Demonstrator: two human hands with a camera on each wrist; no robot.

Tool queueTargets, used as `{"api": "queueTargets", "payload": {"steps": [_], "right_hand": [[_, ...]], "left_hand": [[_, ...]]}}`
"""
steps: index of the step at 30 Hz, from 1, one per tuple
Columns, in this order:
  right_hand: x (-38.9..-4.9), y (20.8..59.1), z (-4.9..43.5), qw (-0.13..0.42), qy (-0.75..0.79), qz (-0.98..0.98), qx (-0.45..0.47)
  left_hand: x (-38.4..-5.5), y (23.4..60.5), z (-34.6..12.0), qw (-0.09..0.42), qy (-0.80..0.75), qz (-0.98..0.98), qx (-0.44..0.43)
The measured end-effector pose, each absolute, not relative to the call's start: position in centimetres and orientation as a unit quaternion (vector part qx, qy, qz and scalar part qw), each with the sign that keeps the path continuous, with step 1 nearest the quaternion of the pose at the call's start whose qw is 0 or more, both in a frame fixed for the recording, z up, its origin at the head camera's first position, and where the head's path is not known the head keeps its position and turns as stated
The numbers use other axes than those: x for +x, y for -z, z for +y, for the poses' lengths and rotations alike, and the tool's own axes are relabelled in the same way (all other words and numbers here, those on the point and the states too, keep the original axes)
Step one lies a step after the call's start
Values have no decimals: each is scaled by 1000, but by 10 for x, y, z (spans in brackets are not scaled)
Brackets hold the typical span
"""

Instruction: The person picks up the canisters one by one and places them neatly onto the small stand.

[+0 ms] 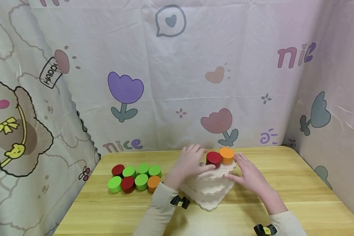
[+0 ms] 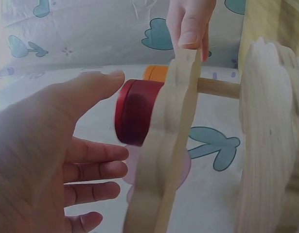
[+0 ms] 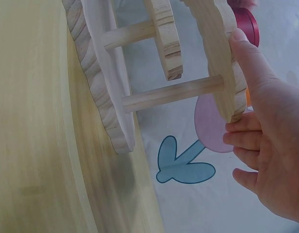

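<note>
Between the left grip (image 1: 190, 164) and the right grip (image 1: 252, 176) is a tiered wooden stand (image 1: 209, 198), resting on the table (image 1: 106, 209). Dowels (image 3: 173, 93) hold its scalloped shelves apart, giving each one clear space above the next. On the top shelf (image 2: 164, 131) sit a red cylinder (image 1: 213, 158), just beside the left grip's thumb, and an orange cylinder (image 1: 226, 155), just beside the right grip's fingertips; the pair stand close together. The left grip is loosely spread and holds nothing, its thumb so near the red cylinder that I cannot tell whether they touch. The right grip is also uncurled, with thumb and fingers resting against the shelf's edge, probably to steady it. Having a grip on either side likely guards both cylinders against sliding off. Left of the left grip, eight more cylinders (image 1: 141, 181), red, green and orange, stand in two tight rows, probably grouped there to be within reach yet away from the stand.
</note>
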State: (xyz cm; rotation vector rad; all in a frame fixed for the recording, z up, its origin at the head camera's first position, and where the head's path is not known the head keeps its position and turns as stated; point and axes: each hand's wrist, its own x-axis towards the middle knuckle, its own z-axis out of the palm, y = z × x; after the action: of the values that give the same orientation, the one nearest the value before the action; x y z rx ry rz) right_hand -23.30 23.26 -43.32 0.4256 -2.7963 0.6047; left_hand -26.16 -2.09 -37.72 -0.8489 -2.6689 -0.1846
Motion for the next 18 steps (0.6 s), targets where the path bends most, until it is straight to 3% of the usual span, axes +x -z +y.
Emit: {"api": "queueTargets", "payload": {"steps": [10, 18], "right_hand": [[-234, 433, 231, 119, -208, -960, 144], [-234, 433, 232, 119, -207, -961, 140]], "left_hand": [[-248, 381, -59, 166, 68, -938, -296], [-241, 392, -85, 213, 55, -927, -303]]}}
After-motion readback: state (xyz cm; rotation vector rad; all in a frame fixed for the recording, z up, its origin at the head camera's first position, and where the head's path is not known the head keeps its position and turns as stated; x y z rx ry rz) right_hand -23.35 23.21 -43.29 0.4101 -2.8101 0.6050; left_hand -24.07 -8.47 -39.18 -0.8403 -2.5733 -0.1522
